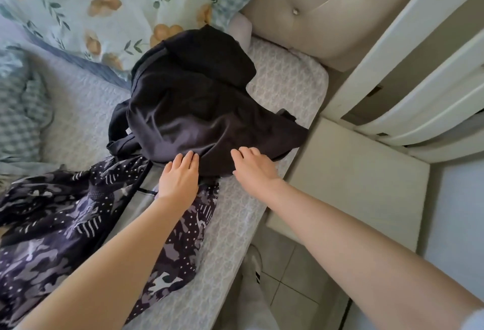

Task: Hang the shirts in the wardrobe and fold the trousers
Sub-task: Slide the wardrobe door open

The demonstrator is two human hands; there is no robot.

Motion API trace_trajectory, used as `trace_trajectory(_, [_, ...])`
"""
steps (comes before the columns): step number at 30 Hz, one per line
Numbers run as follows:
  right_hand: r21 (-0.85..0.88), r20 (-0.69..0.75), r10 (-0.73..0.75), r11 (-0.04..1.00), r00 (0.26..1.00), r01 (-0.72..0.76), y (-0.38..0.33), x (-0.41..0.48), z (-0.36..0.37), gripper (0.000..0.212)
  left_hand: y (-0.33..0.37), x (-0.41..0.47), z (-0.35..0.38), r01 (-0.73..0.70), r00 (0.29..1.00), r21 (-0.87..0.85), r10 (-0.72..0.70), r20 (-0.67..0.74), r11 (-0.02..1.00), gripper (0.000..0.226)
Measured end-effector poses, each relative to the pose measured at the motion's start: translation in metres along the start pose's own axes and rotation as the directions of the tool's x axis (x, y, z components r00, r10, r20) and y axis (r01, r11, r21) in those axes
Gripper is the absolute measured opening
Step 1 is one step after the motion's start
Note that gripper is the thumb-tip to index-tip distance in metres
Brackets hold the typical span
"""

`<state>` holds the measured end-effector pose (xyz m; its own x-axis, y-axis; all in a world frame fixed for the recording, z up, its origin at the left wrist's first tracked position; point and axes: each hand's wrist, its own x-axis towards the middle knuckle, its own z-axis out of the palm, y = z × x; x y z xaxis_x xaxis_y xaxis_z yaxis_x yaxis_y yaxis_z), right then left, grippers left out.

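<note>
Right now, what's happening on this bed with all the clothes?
A person is sorting clothes on the bed. The left hand and the right hand both rest on the near edge of a crumpled black garment that lies in a heap. A dark patterned garment is spread beside it, partly under the left forearm. Neither piece looks folded yet, and neither is on a hanger.

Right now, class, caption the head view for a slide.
The left hand and right hand touch a black garment on the bed.
</note>
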<state>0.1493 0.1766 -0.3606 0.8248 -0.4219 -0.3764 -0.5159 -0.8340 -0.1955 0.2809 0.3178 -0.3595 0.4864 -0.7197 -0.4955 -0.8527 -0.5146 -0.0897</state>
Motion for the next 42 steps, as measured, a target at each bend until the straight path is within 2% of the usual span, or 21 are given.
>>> trace_trajectory(3, [0.003, 0.055, -0.038, 0.999, 0.998, 0.037, -0.004, 0.015, 0.017, 0.069, -0.006, 0.011, 0.016, 0.06, 0.998, -0.023, -0.06, 0.009, 0.998, 0.075])
trace_trajectory(7, [0.008, 0.076, -0.046, 0.999, 0.996, 0.046, -0.009, 0.025, 0.033, 0.075, -0.01, 0.021, 0.027, 0.083, 0.994, -0.091, -0.089, -0.066, 0.992, 0.077])
trace_trajectory(11, [0.007, 0.062, 0.009, 1.0, 0.998, -0.01, -0.01, 0.025, 0.034, 0.082, -0.016, 0.026, 0.034, 0.067, 0.988, -0.11, -0.081, -0.132, 0.992, 0.06])
trace_trajectory(14, [0.031, -0.008, 0.041, 0.999, 0.999, -0.041, -0.016, 0.022, 0.032, 0.087, -0.01, 0.019, 0.034, 0.056, 0.977, -0.202, -0.096, -0.193, 0.978, 0.054])
trace_trajectory(17, [0.066, -0.089, -0.005, 0.998, 0.996, 0.011, -0.027, 0.015, 0.033, 0.092, 0.004, 0.004, 0.027, 0.038, 0.956, -0.323, -0.128, -0.263, 0.946, 0.052])
trace_trajectory(20, [0.142, -0.155, 0.004, 0.99, 0.988, 0.018, -0.034, 0.004, 0.027, 0.079, 0.016, -0.014, 0.015, -0.025, 0.919, -0.409, -0.139, -0.368, 0.912, 0.048])
trace_trajectory(24, [0.395, -0.281, 0.097, 0.919, 0.955, 0.022, -0.039, -0.018, 0.003, 0.052, 0.026, -0.038, 0.002, -0.125, 0.875, -0.459, -0.12, -0.469, 0.88, 0.04])
trace_trajectory(27, [0.556, -0.277, 0.166, 0.831, 0.946, 0.017, -0.041, -0.04, -0.023, 0.053, 0.024, -0.053, -0.009, -0.164, 0.855, -0.493, -0.127, -0.504, 0.855, 0.035])
trace_trajectory(30, [0.611, -0.331, 0.18, 0.789, 0.927, 0.065, -0.044, -0.059, -0.046, 0.056, 0.023, -0.059, -0.014, -0.11, 0.886, -0.611, -0.201, -0.417, 0.784, 0.036])
trace_trajectory(32, [0.646, -0.368, 0.203, 0.758, 0.908, 0.093, -0.048, -0.073, -0.064, 0.056, 0.024, -0.06, -0.023, 0.07, 0.905, -0.776, -0.367, -0.215, 0.627, 0.044])
trace_trajectory(34, [0.674, -0.41, 0.223, 0.727, 0.884, 0.129, -0.053, -0.088, -0.081, 0.056, 0.022, -0.057, -0.034, 0.23, 0.874, -0.858, -0.486, -0.025, 0.459, 0.049])
trace_trajectory(36, [0.691, -0.443, 0.244, 0.706, 0.862, 0.156, -0.055, -0.104, -0.098, 0.058, 0.017, -0.056, -0.044, 0.244, 0.874, -0.848, -0.486, -0.019, 0.47, 0.054])
trace_trajectory(40, [0.69, -0.51, 0.306, 0.704, 0.804, 0.169, -0.045, -0.137, -0.121, 0.059, 0.005, -0.065, -0.061, 0.219, 0.894, -0.761, -0.438, -0.094, 0.61, 0.059])
trace_trajectory(42, [0.697, -0.501, 0.338, 0.703, 0.797, 0.141, -0.035, -0.152, -0.127, 0.059, -0.002, -0.072, -0.069, 0.229, 0.89, -0.758, -0.447, -0.091, 0.61, 0.058])
